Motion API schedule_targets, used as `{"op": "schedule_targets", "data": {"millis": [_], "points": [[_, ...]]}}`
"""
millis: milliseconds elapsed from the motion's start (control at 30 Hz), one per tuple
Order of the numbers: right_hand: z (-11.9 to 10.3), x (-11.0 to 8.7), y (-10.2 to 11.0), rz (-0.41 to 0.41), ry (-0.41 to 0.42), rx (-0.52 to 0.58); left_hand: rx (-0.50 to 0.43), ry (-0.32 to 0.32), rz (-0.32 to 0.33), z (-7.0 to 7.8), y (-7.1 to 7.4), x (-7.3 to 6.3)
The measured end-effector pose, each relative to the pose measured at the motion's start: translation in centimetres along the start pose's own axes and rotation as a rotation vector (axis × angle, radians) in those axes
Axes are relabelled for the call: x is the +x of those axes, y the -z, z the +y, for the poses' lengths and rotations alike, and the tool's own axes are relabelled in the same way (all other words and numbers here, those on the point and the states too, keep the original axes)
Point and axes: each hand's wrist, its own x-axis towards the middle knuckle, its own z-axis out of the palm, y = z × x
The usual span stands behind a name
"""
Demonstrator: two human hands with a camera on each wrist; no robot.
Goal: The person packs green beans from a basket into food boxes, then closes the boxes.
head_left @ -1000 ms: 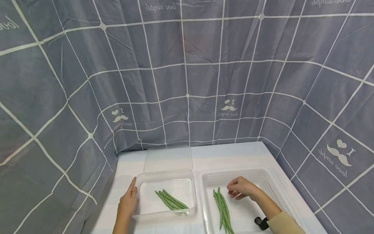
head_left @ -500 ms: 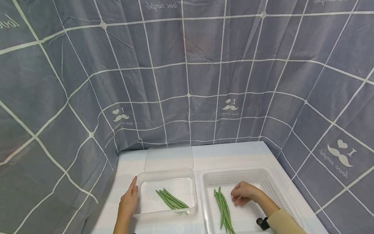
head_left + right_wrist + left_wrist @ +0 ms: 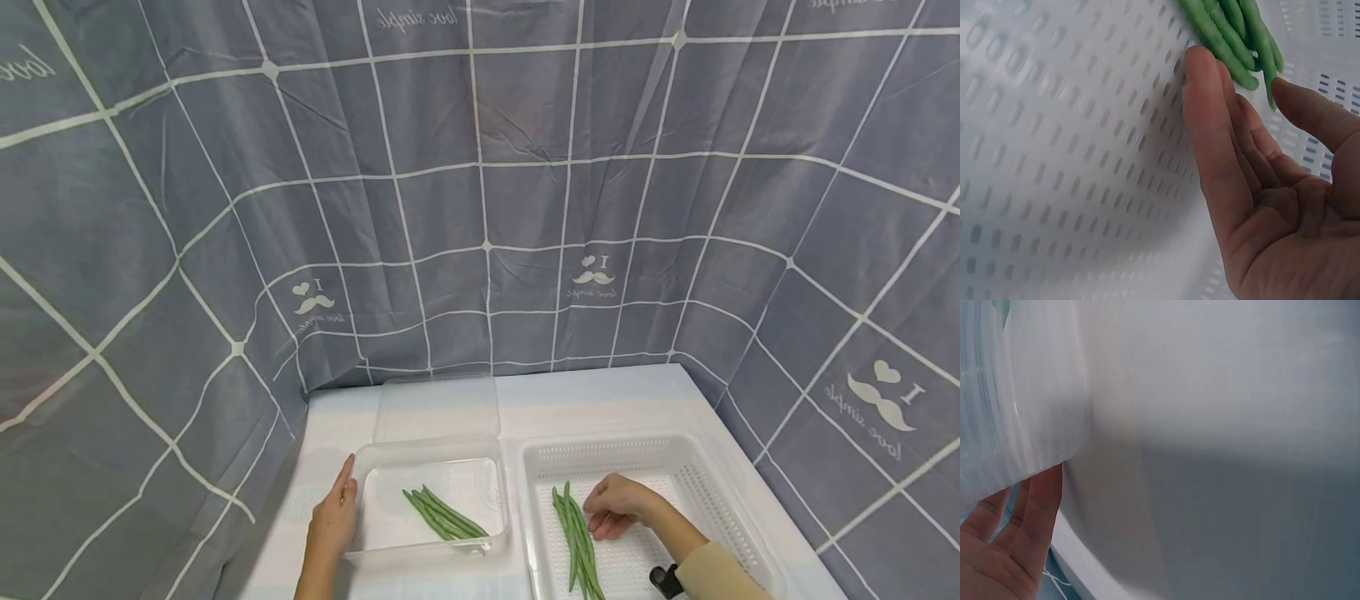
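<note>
My left hand (image 3: 332,514) lies against the left side of a clear plastic container (image 3: 367,546). In the left wrist view its fingers (image 3: 1038,506) are mostly straight, with the tips at the container's edge. Inside the container is a small bunch of green beans (image 3: 446,514). My right hand (image 3: 621,507) is over a white perforated basket (image 3: 527,517), just right of a second bunch of green beans (image 3: 576,542). Seen from the right wrist, the thumb and fingers stand apart around a gap, nothing in the palm, fingertips close to the bean ends (image 3: 1244,78).
A clear flat lid (image 3: 437,408) lies behind the container on the white table (image 3: 592,392). Grey curtains (image 3: 517,200) with white grid lines enclose the back and both sides. A black wrist strap piece (image 3: 666,581) hangs by the right sleeve.
My right hand drew back slightly to the right, then came left again and nearer the beans in the basket. The left hand stays at the container's side.
</note>
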Motion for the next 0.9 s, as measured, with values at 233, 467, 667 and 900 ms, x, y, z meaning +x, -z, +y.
{"op": "schedule_targets", "data": {"millis": [233,467,667,900], "points": [[-0.5,0.2,-0.9,0.032,0.024,-0.053,-0.012,0.01,0.005,0.1,-0.1,0.0],[-0.6,0.4,-1.6,0.037,0.051,-0.078,-0.01,0.008,0.004,0.1,0.0,0.0],[-0.5,0.8,-1.9,0.043,0.047,-0.106,-0.013,0.011,0.004,0.1,0.0,0.0],[-0.8,0.8,-2.3,0.076,0.025,-0.134,-0.015,0.01,0.003,0.1,-0.1,-0.1]]}}
